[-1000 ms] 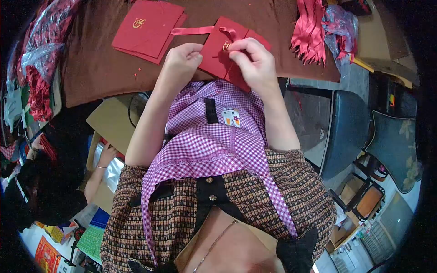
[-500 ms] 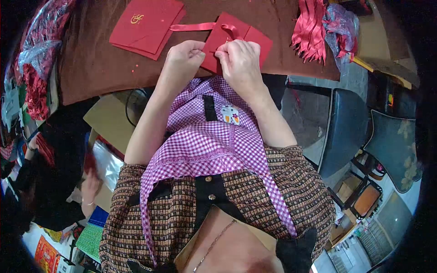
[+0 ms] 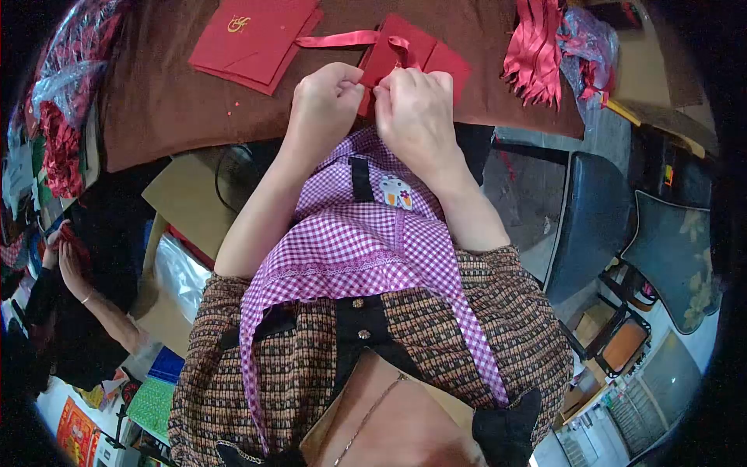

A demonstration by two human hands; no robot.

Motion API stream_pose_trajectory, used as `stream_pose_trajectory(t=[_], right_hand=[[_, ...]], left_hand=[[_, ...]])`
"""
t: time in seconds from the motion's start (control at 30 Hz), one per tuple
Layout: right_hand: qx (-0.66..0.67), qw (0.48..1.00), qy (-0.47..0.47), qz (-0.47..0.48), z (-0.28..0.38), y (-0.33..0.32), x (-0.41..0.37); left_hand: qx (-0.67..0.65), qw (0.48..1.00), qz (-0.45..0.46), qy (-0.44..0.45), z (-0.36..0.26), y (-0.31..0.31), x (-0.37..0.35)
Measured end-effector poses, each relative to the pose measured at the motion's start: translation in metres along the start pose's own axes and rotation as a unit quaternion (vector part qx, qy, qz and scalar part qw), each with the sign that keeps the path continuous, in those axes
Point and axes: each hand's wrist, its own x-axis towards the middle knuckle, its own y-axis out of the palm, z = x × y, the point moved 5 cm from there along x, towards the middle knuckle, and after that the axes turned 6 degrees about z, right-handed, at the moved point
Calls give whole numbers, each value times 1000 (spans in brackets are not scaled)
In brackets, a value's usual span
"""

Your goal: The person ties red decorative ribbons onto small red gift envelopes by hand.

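Observation:
A red folded paper piece (image 3: 434, 58), possibly an envelope or small bag, lies on the brown cloth, partly covered by my hands. A glossy red ribbon (image 3: 338, 39) stretches left from it, and a ribbon loop (image 3: 400, 47) rises just above my right fingers. My right hand (image 3: 416, 109) is closed over the paper, pinching the ribbon near that loop; its fingertips are partly hidden. Beside the paper's left edge, my left hand (image 3: 327, 101) is closed in a pinch, its contents hidden. Further left rests a stack of red folded pieces (image 3: 253, 39) with a gold emblem.
Brown cloth (image 3: 171, 117) covers the table. Red ribbons (image 3: 533, 58) hang in a bunch at the right, next to clear plastic wrapping (image 3: 585, 47). More plastic-wrapped red material (image 3: 62, 101) is at the left. Another person's arm (image 3: 109, 315) shows lower left, near an open carton (image 3: 175, 194).
My left hand has moved right, closer to my right hand, and both have drawn slightly nearer my body. The other person's hand has moved up to red material at the left.

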Motion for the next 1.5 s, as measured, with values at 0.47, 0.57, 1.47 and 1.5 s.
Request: stream_pose_trajectory(t=[0.47,0.57,1.47,1.5], right_hand=[[76,994,-25,-68,4,-3,-5],[109,991,-27,-73,0,-5,-2],[86,958,-244,121,-18,-40,35],[85,958,-244,122,-18,-41,35]], left_hand=[[67,992,-47,91,-25,-5,-9],[59,993,-48,95,-29,-1,-10],[56,970,165,171,-26,-13,3],[27,969,171,176,-25,-12,3]])
